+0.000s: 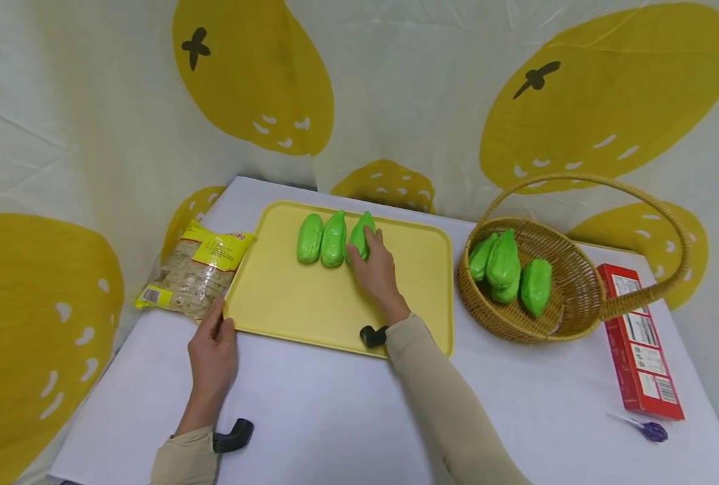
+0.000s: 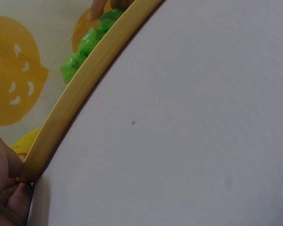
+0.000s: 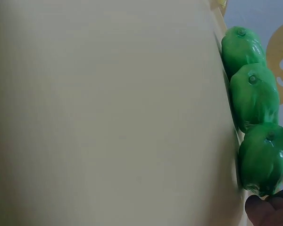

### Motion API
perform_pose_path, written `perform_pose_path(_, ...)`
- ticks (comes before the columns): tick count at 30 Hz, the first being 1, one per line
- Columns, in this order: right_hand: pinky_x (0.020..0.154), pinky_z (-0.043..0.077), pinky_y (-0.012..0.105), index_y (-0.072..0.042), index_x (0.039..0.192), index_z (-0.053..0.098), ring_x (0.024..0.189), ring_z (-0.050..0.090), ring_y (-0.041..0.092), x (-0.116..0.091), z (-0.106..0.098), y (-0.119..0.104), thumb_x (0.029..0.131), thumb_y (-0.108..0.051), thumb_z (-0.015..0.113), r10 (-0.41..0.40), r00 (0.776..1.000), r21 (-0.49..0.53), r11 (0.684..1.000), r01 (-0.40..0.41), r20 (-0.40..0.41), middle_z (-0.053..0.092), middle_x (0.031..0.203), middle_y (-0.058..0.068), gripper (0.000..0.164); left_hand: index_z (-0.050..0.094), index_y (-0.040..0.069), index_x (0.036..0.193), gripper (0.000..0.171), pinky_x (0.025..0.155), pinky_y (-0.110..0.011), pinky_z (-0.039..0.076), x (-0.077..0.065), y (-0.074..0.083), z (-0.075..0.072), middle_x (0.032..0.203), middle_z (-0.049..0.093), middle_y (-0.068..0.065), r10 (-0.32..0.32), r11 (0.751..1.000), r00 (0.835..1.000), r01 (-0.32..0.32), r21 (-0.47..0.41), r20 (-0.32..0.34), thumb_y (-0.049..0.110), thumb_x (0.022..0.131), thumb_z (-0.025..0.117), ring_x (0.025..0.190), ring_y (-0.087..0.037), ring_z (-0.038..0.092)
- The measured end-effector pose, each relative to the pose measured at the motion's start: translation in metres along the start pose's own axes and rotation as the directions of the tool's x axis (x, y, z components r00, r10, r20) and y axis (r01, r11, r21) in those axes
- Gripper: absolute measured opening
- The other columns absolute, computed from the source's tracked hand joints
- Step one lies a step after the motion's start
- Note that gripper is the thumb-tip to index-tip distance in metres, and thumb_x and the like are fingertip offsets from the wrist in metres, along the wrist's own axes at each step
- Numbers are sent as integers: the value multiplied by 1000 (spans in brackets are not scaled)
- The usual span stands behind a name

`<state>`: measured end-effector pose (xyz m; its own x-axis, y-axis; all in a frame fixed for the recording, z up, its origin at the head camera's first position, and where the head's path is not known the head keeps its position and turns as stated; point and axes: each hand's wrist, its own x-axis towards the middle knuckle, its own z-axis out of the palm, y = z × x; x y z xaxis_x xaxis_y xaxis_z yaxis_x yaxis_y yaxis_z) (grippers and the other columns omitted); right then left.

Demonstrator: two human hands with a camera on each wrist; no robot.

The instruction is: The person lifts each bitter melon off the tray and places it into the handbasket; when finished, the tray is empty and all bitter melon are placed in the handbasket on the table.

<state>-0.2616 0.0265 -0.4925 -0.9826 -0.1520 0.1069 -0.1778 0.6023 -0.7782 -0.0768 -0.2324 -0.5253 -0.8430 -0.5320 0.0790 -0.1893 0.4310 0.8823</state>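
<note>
On the yellow tray (image 1: 298, 303), three glossy green gourds stand in a row near the back edge: a left gourd (image 1: 309, 238), a middle gourd (image 1: 333, 239) and a right gourd (image 1: 359, 236). My right hand (image 1: 379, 271) grips the right gourd, thumb on its near left side and fingers over its right. In the right wrist view this gourd (image 3: 264, 157) is lowest in the row, with fingertips (image 3: 266, 209) against its end. My left hand (image 1: 212, 353) pinches the tray's front left corner; its thumb and finger show at the rim (image 2: 35, 162) in the left wrist view.
A wicker basket (image 1: 474, 303) with a tall handle stands right of the tray, holding several green gourds (image 1: 536, 286). Beyond it lie a red box (image 1: 632, 350) and a purple lollipop (image 1: 654, 432). A yellow and clear food bag (image 1: 198, 269) lies along the tray's left side.
</note>
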Motion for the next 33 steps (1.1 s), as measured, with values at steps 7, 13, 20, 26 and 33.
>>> perform_pose_path(7,111,38,49,-15,150,27,135,35,41,4,0,1,95,-42,50,5,1000,-51,999,-4,15,16,154,27,65,40,22,143,46,108,-24,41,-1,2,2,148,39,7,12,1000,1000,-12,4,-2,17,99,46,137,-8,35)
perform_pose_path(13,111,39,47,-19,151,25,136,34,38,6,0,3,96,-41,50,6,998,-76,997,-1,56,17,154,26,64,39,22,144,46,107,-24,42,-1,2,3,149,38,6,16,1000,1000,-16,5,-1,17,99,46,137,-8,35)
perform_pose_path(20,113,38,44,-20,150,27,139,32,34,3,-2,4,95,-39,52,-3,999,-27,1000,4,35,22,153,23,64,37,25,144,46,109,-29,41,-1,1,2,149,36,8,-8,1000,1000,8,15,7,19,100,44,138,-7,33)
perform_pose_path(26,110,41,43,-22,149,29,139,32,31,-1,-7,1,95,-40,52,-3,1000,14,1000,3,17,27,152,21,62,37,24,144,45,109,-29,41,0,2,0,150,36,8,-14,1000,1000,13,13,8,20,100,44,138,-7,33)
perform_pose_path(33,110,42,43,-20,149,30,140,31,29,-10,-13,-2,95,-41,51,-14,1000,45,999,13,26,33,150,21,61,38,24,144,45,108,-28,41,-1,2,-1,149,37,7,-12,1000,1000,12,15,8,20,100,44,137,-8,34)
